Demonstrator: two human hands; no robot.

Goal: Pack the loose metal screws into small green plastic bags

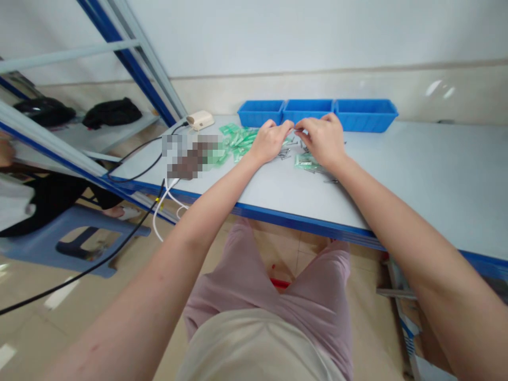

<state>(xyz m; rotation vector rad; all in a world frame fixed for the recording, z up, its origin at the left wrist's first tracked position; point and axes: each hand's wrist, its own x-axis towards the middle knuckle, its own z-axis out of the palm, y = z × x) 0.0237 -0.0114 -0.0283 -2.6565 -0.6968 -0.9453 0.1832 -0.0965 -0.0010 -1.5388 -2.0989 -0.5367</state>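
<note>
My left hand (270, 142) and my right hand (323, 138) meet fingertip to fingertip above the table, in front of the blue bins. Both are closed in a pinch, and whatever lies between the fingertips is too small to make out. Loose metal screws (284, 153) lie on the tabletop under and between the hands. Just below my right hand rests a small green-and-clear packet (305, 161), with a few more screws beside it. Left of my left hand spreads a pile of green packets (238, 138).
Three joined blue bins (309, 107) stand along the wall. A cream-coloured device (200, 120) sits at the back left, near black and white cables (155, 217). A blurred brown item (190, 161) lies left. Shelving posts (130, 58) and a blue stool (75, 241) with a seated person are further left.
</note>
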